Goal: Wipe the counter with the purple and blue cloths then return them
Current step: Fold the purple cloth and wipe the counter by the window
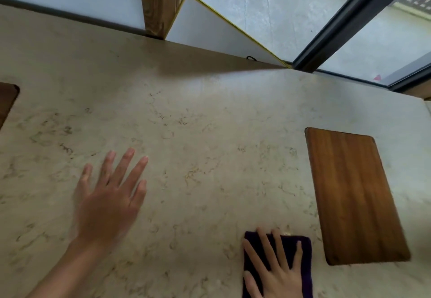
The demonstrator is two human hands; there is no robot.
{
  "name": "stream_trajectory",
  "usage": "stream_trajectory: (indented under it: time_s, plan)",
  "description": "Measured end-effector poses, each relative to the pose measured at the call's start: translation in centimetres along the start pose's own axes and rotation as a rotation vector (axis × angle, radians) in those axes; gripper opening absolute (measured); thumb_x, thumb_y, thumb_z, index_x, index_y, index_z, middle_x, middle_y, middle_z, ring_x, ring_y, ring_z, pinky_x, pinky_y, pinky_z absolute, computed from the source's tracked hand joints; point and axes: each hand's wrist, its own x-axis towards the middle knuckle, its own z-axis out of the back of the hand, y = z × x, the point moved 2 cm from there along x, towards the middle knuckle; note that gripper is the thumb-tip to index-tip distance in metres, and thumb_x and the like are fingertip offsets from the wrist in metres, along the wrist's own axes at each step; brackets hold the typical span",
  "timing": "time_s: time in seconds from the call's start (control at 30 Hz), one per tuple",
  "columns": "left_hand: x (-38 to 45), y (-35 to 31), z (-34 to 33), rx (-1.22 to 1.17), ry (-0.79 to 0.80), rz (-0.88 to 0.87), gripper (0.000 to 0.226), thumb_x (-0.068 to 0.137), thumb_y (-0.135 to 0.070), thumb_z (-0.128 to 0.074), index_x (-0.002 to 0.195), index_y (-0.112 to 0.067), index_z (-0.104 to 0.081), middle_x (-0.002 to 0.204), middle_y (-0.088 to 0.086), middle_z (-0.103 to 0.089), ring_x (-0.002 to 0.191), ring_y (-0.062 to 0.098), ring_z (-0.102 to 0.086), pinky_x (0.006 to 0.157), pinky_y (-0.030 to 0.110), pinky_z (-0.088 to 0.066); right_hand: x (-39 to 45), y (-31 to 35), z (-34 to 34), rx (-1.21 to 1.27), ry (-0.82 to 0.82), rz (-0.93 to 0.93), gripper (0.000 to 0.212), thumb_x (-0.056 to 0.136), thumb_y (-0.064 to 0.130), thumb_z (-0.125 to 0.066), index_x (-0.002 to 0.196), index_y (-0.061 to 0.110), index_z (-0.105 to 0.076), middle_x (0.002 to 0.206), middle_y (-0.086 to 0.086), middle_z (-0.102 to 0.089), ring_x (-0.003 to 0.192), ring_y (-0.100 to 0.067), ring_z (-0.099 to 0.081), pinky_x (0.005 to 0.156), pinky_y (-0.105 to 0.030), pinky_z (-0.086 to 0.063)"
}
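Head view. Beige veined stone counter (198, 134) filling most of the frame. At about five o'clock, near the bottom edge: right hand (277, 272), fingers straight and spread, pressed flat on a dark purple folded cloth (305, 251); no curl round it, no pinch, just palm and fingers bearing down. Purple cloth lying flat on the stone, partly cut off by the frame's lower edge. At about eight o'clock: left hand (109, 202), blurred, fingers straight and fanned, gripping nothing; touching the stone or hovering just above it, cannot tell. At four o'clock, just beside the purple cloth but apart from it: flat brown wooden board with rounded corners (354, 195). At nine o'clock, clipped by the frame edge: corner of another dark wooden board (7, 101). At twelve to one o'clock, beyond the counter's far edge: wooden post (158, 1), white panel with a yellow rim (210, 29), dark-framed window (349, 17).

Progress, as a judgement: wiping with the purple cloth apparently in hand, near the front edge. Blue cloth nowhere in view, so its share of the wiping likely left, along with returning both cloths. No visible sign of which parts of the stone are already wiped.
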Motion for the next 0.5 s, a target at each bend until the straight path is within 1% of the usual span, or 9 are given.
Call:
stream_trajectory:
  time_s: [0.07, 0.13, 0.2, 0.3, 0.4, 0.43, 0.5]
  plan:
    - [0.0, 0.0, -0.1, 0.006, -0.023, -0.007, 0.057, 0.099, -0.048, -0.025, 0.154, -0.037, -0.035, 0.165, -0.002, -0.034, 0.152, 0.03, -0.033, 0.12, 0.061, -0.017, 0.1, 0.7, 0.2, 0.009, 0.016, -0.01, 0.063, 0.094, 0.066, -0.018, 0.155, 0.051, -0.014, 0.17, 0.011, -0.002, 0.157, -0.024, -0.008, 0.106, -0.081, -0.024]
    - [0.1, 0.0, -0.2, -0.002, -0.044, -0.004, 0.056, 0.099, -0.048, -0.027, 0.154, -0.037, -0.036, 0.164, -0.002, -0.035, 0.152, 0.03, -0.033, 0.12, 0.061, -0.018, 1.4, 1.3, 0.9, 0.033, 0.016, 0.015, 0.061, 0.095, 0.066, -0.019, 0.154, 0.051, -0.016, 0.17, 0.012, -0.003, 0.153, -0.028, -0.019, 0.106, -0.081, -0.023]
    - [0.2, 0.0, -0.3, -0.013, -0.062, 0.005, 0.055, 0.099, -0.047, -0.029, 0.153, -0.038, -0.036, 0.164, -0.003, -0.036, 0.152, 0.029, -0.033, 0.121, 0.061, -0.018, 5.5, 2.3, 2.3, 0.107, -0.007, 0.05, 0.059, 0.097, 0.065, -0.021, 0.154, 0.051, -0.018, 0.17, 0.012, -0.007, 0.154, -0.029, -0.022, 0.11, -0.08, -0.019]
    - [0.2, 0.1, -0.6, -0.009, -0.066, -0.003, 0.055, 0.1, -0.048, -0.028, 0.154, -0.04, -0.032, 0.165, -0.005, -0.034, 0.153, 0.027, -0.032, 0.122, 0.06, -0.018, 18.2, 4.9, 5.7, 0.226, -0.105, 0.043, 0.056, 0.1, 0.062, -0.022, 0.155, 0.052, -0.014, 0.169, 0.013, -0.014, 0.157, -0.025, -0.012, 0.115, -0.078, -0.008]
    - [0.3, 0.4, -0.9, -0.006, -0.057, 0.006, 0.055, 0.101, -0.05, -0.024, 0.156, -0.044, -0.026, 0.166, -0.009, -0.03, 0.155, 0.025, -0.027, 0.123, 0.059, -0.016, 32.0, 6.9, 9.5, 0.263, -0.122, 0.031, 0.056, 0.099, 0.062, -0.017, 0.154, 0.053, -0.01, 0.17, 0.012, -0.008, 0.158, -0.025, -0.003, 0.115, -0.079, 0.0]
    - [0.3, 0.4, -1.1, -0.004, -0.056, 0.006, 0.055, 0.101, -0.051, -0.023, 0.156, -0.044, -0.025, 0.166, -0.009, -0.03, 0.155, 0.024, -0.026, 0.123, 0.059, -0.015, 35.3, 7.4, 10.5, 0.277, -0.116, 0.035, 0.056, 0.098, 0.063, -0.015, 0.153, 0.053, -0.011, 0.17, 0.012, -0.007, 0.158, -0.026, -0.001, 0.114, -0.079, 0.001]
    - [0.2, 0.4, -1.3, -0.006, -0.063, 0.002, 0.055, 0.101, -0.05, -0.024, 0.156, -0.045, -0.024, 0.167, -0.01, -0.029, 0.155, 0.023, -0.025, 0.123, 0.058, -0.014, 39.2, 8.1, 11.7, 0.298, -0.103, 0.053, 0.058, 0.097, 0.064, -0.014, 0.154, 0.051, -0.014, 0.17, 0.009, -0.008, 0.158, -0.026, 0.001, 0.114, -0.08, 0.003]
